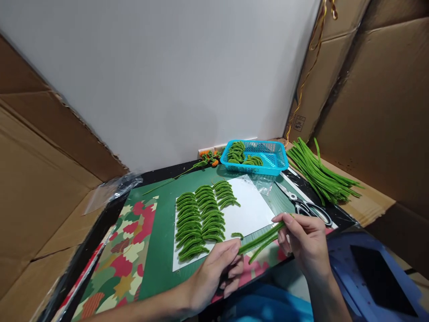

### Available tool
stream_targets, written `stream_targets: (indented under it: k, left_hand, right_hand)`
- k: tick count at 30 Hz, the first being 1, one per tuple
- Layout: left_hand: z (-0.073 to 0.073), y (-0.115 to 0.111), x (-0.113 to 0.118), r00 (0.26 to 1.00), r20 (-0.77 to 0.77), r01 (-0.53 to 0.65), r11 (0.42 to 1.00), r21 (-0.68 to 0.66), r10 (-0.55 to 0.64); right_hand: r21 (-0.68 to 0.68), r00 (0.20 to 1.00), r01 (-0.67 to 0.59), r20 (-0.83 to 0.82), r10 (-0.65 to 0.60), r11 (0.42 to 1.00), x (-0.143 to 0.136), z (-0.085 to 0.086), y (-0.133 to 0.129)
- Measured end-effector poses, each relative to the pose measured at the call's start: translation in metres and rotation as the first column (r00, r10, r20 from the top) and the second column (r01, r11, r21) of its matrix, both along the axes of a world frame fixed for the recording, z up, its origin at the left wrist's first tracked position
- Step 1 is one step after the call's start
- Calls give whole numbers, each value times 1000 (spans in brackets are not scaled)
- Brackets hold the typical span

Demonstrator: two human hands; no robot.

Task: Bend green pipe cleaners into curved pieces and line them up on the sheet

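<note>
Green fuzzy stems (259, 241) stretch between my two hands, near the table's front edge. My left hand (223, 268) pinches their left end between thumb and fingers. My right hand (303, 237) is closed on the right end; one stem's lower left end hangs loose. Behind them lies a white sheet (250, 208) with short curved green pieces (189, 223) laid in three columns, the right column shorter. One single curved piece (237, 235) lies apart, near the sheet's front edge.
A blue basket (271, 171) at the back holds more curved pieces. Scissors (301, 205) lie right of the sheet, by a bundle of long green stems (321, 174). Orange flowers (214, 163) lie left of the basket. Cardboard walls (378, 98) stand at both sides.
</note>
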State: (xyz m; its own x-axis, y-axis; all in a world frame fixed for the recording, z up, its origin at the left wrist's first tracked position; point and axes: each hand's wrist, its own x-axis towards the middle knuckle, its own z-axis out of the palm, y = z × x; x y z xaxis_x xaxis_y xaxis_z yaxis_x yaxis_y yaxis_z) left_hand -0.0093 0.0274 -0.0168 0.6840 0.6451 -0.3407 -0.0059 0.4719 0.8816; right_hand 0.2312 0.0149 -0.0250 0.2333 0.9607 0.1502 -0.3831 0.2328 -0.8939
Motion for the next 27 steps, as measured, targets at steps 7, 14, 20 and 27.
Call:
stream_targets:
  k: [7, 14, 20, 27]
  left_hand:
    - [-3, 1, -2, 994, 111, 22, 999, -49, -17]
    - [-3, 1, -2, 991, 129, 50, 998, -34, -45]
    - [4, 2, 2, 988, 136, 74, 997, -11, -72]
    - [8, 2, 3, 992, 92, 84, 996, 42, -87]
  right_hand:
    - [13, 1000, -7, 15, 7, 1000, 0, -2, 1]
    - [-24, 999, -10, -41, 9, 1000, -1, -1, 1]
    - [-19, 999, 17, -35, -18, 1000, -1, 2, 3]
    - [3, 998, 58, 26, -58, 998, 1, 0, 1]
